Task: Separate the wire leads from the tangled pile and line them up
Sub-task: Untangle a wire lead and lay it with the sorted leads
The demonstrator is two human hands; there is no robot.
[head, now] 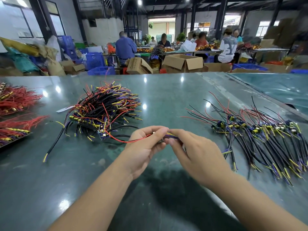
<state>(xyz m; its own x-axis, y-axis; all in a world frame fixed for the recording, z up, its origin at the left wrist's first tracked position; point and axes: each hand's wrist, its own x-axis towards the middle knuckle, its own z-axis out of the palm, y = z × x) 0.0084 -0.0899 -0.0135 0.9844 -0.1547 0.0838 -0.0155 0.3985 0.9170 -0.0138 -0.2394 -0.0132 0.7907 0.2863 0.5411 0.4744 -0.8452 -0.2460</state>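
Green table (166,90): far edge runs across the view beyond both wire groups; a seam with a second surface cuts diagonally at far right. Bare tabletop lies between the groups and in front of the hands.

Tangled pile (103,109): left of centre, wire ends bristling up and to the right.

Lined-up row (260,135): right side, leads side by side, long axes running from far-left to near-right, yellow tips toward the near edge, red tails away.

Red wire bundles (15,114): at left edge.

Left hand (145,145) and right hand (196,152): fingertips meet at centre, both pinching one lead (133,140); its red wire trails left toward the pile, roughly horizontal.
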